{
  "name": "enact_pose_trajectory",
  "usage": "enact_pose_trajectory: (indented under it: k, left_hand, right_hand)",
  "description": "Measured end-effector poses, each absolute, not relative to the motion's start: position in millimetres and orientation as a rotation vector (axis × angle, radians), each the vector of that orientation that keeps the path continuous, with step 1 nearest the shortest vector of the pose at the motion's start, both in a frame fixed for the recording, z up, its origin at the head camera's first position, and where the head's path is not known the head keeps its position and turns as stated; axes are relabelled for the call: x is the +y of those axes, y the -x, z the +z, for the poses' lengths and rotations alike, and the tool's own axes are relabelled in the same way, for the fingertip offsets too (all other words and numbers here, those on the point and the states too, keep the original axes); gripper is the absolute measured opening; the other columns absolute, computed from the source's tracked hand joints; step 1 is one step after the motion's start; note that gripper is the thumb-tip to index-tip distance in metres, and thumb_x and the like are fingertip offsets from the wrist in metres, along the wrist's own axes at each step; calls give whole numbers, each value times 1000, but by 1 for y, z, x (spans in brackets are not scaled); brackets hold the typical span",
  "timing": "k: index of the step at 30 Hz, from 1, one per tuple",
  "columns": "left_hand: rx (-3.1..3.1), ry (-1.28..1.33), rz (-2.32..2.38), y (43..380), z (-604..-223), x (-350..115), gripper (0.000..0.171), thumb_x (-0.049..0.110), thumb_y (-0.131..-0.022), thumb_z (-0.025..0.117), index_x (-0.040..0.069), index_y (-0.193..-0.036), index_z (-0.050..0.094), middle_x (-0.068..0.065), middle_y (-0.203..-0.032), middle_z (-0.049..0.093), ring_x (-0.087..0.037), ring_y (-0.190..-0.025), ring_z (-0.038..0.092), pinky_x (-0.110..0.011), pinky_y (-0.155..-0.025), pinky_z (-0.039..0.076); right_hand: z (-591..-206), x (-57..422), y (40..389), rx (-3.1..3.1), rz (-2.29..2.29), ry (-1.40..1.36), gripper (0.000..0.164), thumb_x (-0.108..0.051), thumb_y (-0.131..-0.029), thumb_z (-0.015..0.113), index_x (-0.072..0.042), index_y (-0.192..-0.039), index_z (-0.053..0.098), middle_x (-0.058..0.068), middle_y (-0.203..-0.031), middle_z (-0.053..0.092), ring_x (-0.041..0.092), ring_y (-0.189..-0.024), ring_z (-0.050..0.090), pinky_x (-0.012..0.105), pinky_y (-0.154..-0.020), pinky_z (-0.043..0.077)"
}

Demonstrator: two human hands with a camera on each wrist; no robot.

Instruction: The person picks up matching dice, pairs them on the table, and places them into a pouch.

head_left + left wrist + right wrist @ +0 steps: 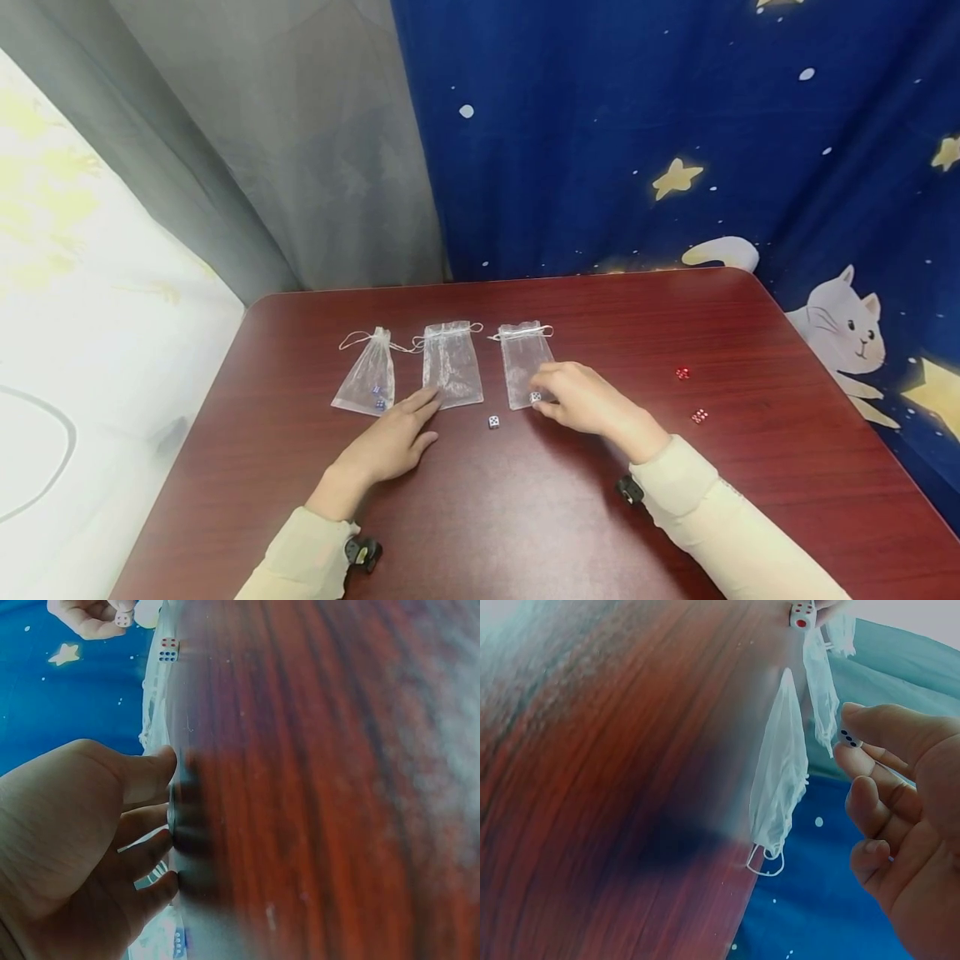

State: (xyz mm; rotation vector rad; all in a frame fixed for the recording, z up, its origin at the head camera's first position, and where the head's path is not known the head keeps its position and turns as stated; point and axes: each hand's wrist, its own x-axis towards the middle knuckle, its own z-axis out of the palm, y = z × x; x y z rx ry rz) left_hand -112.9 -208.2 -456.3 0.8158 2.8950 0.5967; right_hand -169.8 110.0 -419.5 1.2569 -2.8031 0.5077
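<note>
My right hand [588,402] pinches a white die [849,739] between thumb and fingertip, above the lower part of the right mesh bag [523,358]. My left hand [390,437] lies with fingers extended and fingertips on the table, right at the lower edge of the middle mesh bag [453,367]. Between the two hands a second white die [493,422] sits on the tabletop. Left of these, the third mesh bag [367,375] is gathered at its neck, with two blue dice [380,404] showing through the fabric. The middle and right bags lie flat.
Toward the right side of the dark red table [750,333] are a red die [682,373] and a paler red die [700,416]. White drawstrings [356,337] stick out from the bag tops. A blue curtain [562,142] and a grey curtain [300,142] hang behind the far edge.
</note>
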Motion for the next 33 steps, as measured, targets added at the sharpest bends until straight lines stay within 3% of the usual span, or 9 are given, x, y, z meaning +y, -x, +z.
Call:
enact_pose_trajectory:
  k: [11, 22, 33]
  left_hand:
    - [2892, -805, 595, 113, -455, -208, 49, 12, -97, 67, -12, -138, 54, -25, -153, 43, -39, -143, 39, -50, -117, 33]
    - [2896, -806, 610, 112, -455, -208, 49, 11, -97, 67, -13, -138, 54, -25, -153, 43, -40, -143, 39, -51, -117, 33]
    - [2886, -792, 612, 113, -457, -208, 50, 14, -98, 67, -12, -138, 53, -25, -153, 43, -39, -144, 38, -50, -117, 33]
  right_hand:
    - [-427, 96, 166, -2816, 558, -1315, 11, -13, -87, 78, -13, -98, 76, -3, -96, 70, 15, -87, 67, 38, -80, 57]
    - [-434, 85, 164, -2789, 479, -1367, 7, -15, -87, 78, -15, -93, 75, -4, -91, 68, 15, -84, 67, 40, -79, 57]
    - [-437, 76, 159, -2845, 472, -1392, 15, -16, -88, 78, -11, -103, 77, 0, -100, 73, 17, -96, 70, 42, -88, 55]
